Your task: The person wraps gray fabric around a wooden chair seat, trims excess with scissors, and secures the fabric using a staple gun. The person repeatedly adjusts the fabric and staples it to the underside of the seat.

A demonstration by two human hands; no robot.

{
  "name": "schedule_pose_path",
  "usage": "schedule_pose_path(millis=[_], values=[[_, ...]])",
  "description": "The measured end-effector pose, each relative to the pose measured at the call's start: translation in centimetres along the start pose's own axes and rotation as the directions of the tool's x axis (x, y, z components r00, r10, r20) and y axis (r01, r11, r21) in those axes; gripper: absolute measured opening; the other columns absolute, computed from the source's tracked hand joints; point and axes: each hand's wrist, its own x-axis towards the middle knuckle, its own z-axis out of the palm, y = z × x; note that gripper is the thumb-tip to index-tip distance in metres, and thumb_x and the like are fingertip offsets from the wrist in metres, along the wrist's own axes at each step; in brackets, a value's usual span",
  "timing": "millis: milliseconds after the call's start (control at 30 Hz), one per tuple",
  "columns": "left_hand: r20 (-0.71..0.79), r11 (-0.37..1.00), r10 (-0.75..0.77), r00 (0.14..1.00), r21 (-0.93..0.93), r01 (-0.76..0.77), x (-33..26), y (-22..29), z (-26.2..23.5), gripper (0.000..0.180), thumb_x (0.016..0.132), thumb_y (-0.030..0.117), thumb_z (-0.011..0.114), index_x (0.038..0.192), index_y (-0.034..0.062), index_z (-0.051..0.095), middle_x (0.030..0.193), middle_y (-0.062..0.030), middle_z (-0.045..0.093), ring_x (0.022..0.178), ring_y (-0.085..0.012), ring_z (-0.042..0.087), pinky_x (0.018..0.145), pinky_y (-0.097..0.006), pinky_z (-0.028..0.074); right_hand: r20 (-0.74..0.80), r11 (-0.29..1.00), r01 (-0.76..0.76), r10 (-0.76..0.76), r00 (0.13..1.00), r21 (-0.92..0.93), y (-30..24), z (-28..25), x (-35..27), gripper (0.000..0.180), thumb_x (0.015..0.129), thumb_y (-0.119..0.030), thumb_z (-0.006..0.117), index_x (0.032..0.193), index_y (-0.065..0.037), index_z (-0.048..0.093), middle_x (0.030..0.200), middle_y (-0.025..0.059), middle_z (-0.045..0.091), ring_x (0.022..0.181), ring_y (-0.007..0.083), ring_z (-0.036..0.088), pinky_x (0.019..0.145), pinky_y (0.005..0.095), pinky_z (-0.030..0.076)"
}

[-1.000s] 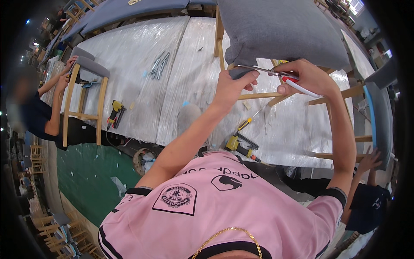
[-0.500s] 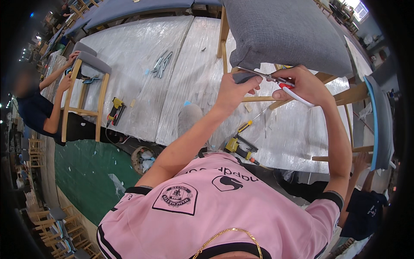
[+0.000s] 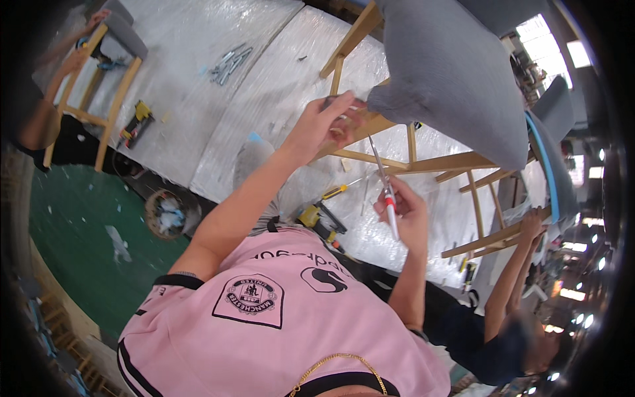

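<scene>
My right hand (image 3: 411, 215) is closed around the handles of a pair of scissors (image 3: 389, 192), white and red, whose metal blades point up and away. The blades look close together, below the corner of a grey upholstered chair (image 3: 456, 79) with wooden legs. Beside that corner my left hand (image 3: 317, 129) is raised, its fingertips blurred. Between its thumb and fingers shows a dark grey piece of fabric (image 3: 329, 102); whether it is still joined to the chair is hidden.
On the film-covered table (image 3: 198, 86) lie several metal bolts (image 3: 231, 64), a screwdriver (image 3: 335, 192) and yellow-black staple guns (image 3: 321, 217) (image 3: 137, 124). A basket of scraps (image 3: 170, 213) stands below the near edge. Co-workers handle chairs (image 3: 106, 79) (image 3: 503, 235) at left and right.
My right hand has drawn the scissors down and left, away from the chair's corner. My left hand has moved up and left. The view has turned, and the right-hand co-worker shows more.
</scene>
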Motion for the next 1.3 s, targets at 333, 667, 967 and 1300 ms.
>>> schedule_pose_path(millis=[333,667,967,1300], values=[[0.082,0.989,0.116,0.990,-0.105,-0.107,2.9,1.1,1.2,0.038,0.092,0.034,0.081,0.081,0.0013,0.068,0.067,-0.0047,0.064,0.057,-0.0111,0.058,0.052,-0.025,0.043,0.060,0.999,0.012,-0.014,0.998,0.040,-3.4,4.6,-1.0,0.081,0.092,-0.067,0.066,0.133,0.002,0.056,0.079,0.0035,0.056,0.068,0.0116,0.057,0.063,0.0274,0.050],[0.153,0.991,0.132,0.979,-0.055,-0.125,3.7,-0.5,0.8,0.038,0.096,0.036,0.076,0.080,0.0020,0.071,0.066,-0.0014,0.065,0.057,-0.0072,0.057,0.052,-0.023,0.045,-0.063,0.915,-0.024,-0.002,0.998,-0.404,-6.0,5.6,1.5,0.059,0.103,-0.046,0.063,0.133,0.004,0.055,0.082,0.0012,0.054,0.070,0.0092,0.052,0.065,0.0262,0.044],[0.106,0.985,0.144,0.984,-0.115,-0.132,3.5,-1.5,1.5,0.037,0.097,0.037,0.075,0.092,0.0007,0.072,0.071,-0.0003,0.066,0.060,-0.0056,0.058,0.054,-0.022,0.046,-0.136,0.874,-0.025,-0.047,0.990,-0.485,-7.9,6.4,3.2,0.059,0.103,-0.044,0.063,0.133,0.006,0.054,0.077,0.0053,0.057,0.067,0.0111,0.054,0.061,0.0275,0.045],[0.079,0.979,0.163,0.983,-0.138,-0.151,3.3,-1.8,2.0,0.037,0.098,0.037,0.074,0.093,-0.0002,0.072,0.072,-0.0009,0.066,0.063,-0.0065,0.059,0.055,-0.024,0.048,-0.096,0.783,0.052,-0.141,0.985,-0.620,-8.1,6.2,4.6,0.064,0.104,-0.050,0.059,0.133,0.007,0.053,0.074,0.0084,0.056,0.063,0.0143,0.052,0.060,0.0300,0.044]])
